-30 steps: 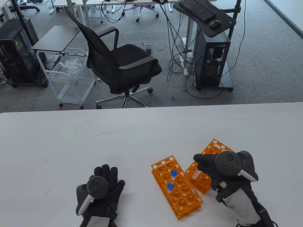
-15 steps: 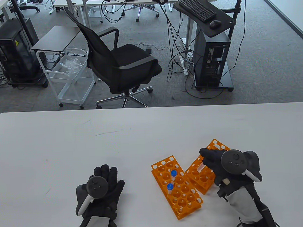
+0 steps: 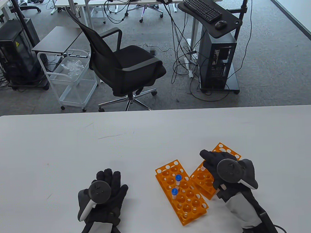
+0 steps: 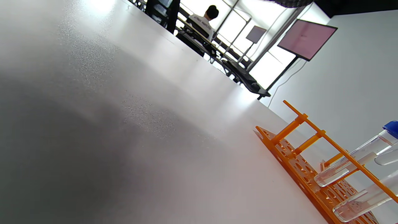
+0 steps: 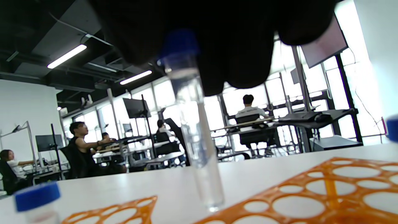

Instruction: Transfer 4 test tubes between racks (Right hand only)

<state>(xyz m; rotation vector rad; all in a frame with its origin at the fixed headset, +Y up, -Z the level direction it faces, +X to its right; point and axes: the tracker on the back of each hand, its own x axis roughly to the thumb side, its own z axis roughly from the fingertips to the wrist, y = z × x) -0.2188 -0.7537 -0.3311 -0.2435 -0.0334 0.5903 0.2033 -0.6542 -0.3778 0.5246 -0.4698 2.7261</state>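
Two orange racks lie side by side: the left rack (image 3: 193, 207) holds two blue-capped test tubes (image 3: 177, 178), and the right rack (image 3: 225, 149) is partly under my right hand (image 3: 206, 162). My right hand pinches a clear blue-capped tube (image 5: 194, 130) by its top and holds it upright. The tube's lower end is at the edge of a rack's hole plate (image 5: 311, 193); whether it sits in a hole is hidden. In the table view only a sliver of this tube (image 3: 203, 168) shows. My left hand (image 3: 107, 186) rests flat on the table, holding nothing.
The left wrist view shows the left rack (image 4: 298, 155) from the side with its tubes (image 4: 348, 168). Another blue cap (image 5: 37, 193) stands at the lower left of the right wrist view. An office chair (image 3: 122, 64) stands beyond the table's far edge.
My right hand swung right with the tube, then came back left over the right rack and lower. The tube now stands more upright and is mostly hidden under the fingers. The left hand stayed still.
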